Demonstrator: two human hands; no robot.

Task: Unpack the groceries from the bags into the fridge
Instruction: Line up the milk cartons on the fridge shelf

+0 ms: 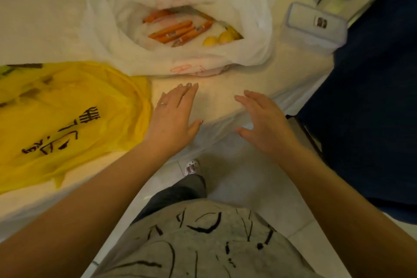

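I count two plastic bags, one white [178,22] and one yellow [67,119], three lemons [223,37] in the white bag, and one lidded plastic container [316,27]; carrots [178,30] too bunched to count.

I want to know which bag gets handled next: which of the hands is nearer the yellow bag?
Left. The left hand hovers open right beside the yellow bag, at its right edge. The right hand, also open, is farther right, over the table's edge.
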